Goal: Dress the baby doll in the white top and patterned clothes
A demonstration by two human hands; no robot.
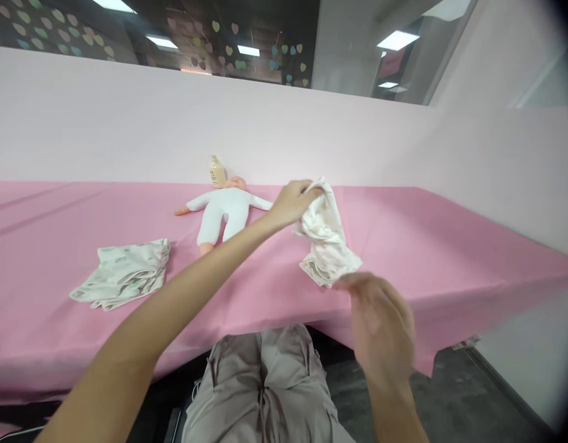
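Observation:
My left hand (293, 202) is closed on the upper end of a white printed cloth (328, 237), lifting that end above the pink-covered table. The lower part of the cloth rests in folds on the surface. My right hand (380, 323) is near the lower right corner of the cloth, its fingertips smeared by motion; I cannot tell whether they touch or grip it. A folded white cloth with a green print (129, 271) lies to the left. Behind my left forearm, a doll in a white suit (227, 209) lies on its back, partly hidden by the arm.
A cream pump bottle (216, 172) stands by the doll's head, against the white wall (127, 123). The pink table cover (247, 301) hangs over the front edge, close to my legs. A window runs above the wall, and another wall closes the right side.

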